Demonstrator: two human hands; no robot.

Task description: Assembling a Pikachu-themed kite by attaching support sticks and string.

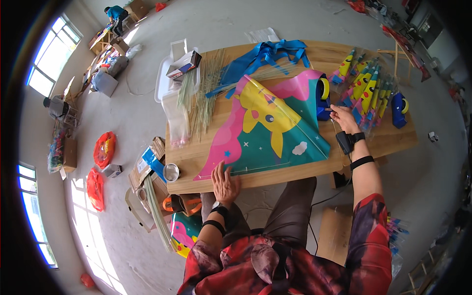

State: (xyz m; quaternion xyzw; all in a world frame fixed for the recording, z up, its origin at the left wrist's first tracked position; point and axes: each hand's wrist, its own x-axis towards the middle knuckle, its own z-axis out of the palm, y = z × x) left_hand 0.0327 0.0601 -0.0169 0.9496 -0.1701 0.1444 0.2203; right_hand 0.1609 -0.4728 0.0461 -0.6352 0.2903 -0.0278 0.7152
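A printed kite sail in yellow, pink and teal lies on the wooden table, its far edge curling up. My left hand rests at the near table edge, fingers stretched out on the sail's near left corner. Over to the right, my right hand is at the blue tape dispenser with its yellow-rimmed roll. Thumb and fingertips are pinched together there; what they grip, if anything, is too small to make out. Thin pale rods and blue ribbon strips lie beyond the sail.
Bagged, rolled kites and a second tape dispenser occupy the right side. A small round tin sits at the left corner, near a clear plastic tub. A cardboard box stands below. Another person works far off.
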